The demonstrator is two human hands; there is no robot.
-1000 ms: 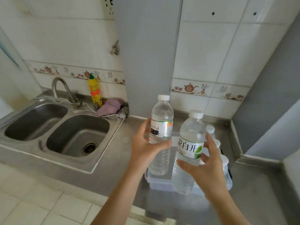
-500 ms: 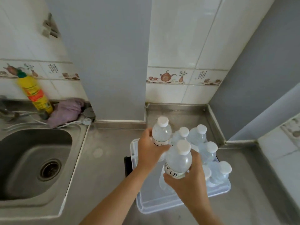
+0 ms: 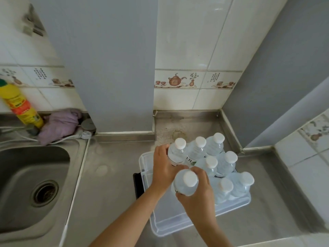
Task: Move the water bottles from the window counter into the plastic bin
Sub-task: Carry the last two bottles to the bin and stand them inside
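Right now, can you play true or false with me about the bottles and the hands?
1. Each hand holds a bottle. True: the left hand grips one bottle and the right hand grips another.
2. The bottle caps are blue. False: every cap in view is white.
3. The bin sits in the sink. False: it sits on the steel counter, to the right of the sink.
4. Other bottles already stand in the bin. True: six stand upright in its right part.
5. A purple cloth lies beside the yellow bottle. True.
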